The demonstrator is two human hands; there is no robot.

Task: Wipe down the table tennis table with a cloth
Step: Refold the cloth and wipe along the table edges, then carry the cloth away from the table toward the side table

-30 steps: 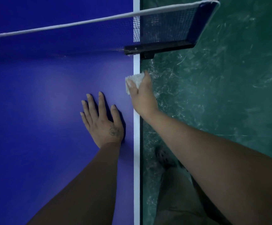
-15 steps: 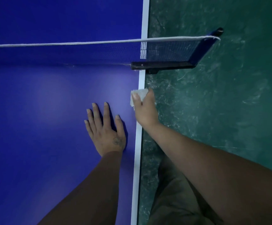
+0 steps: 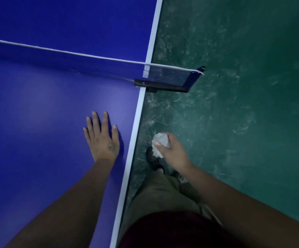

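Note:
The blue table tennis table [image 3: 38,122] fills the left half of the view, with a white line along its right edge. My left hand [image 3: 103,138] lies flat on the blue top, fingers spread, close to that edge. My right hand [image 3: 173,151] is off the table, over the green floor, and grips a crumpled white cloth [image 3: 160,140]. The cloth is not touching the table.
The net [image 3: 64,59] crosses the table beyond my hands; its black clamp and post [image 3: 164,85] stick out past the right edge. Scuffed green floor [image 3: 243,104] lies to the right. My legs and dark shoes [image 3: 154,158] stand beside the table edge.
My right hand has drawn the cloth off the white edge line, back and to the right, away from the table. The left hand stays flat on the top. The view has tilted.

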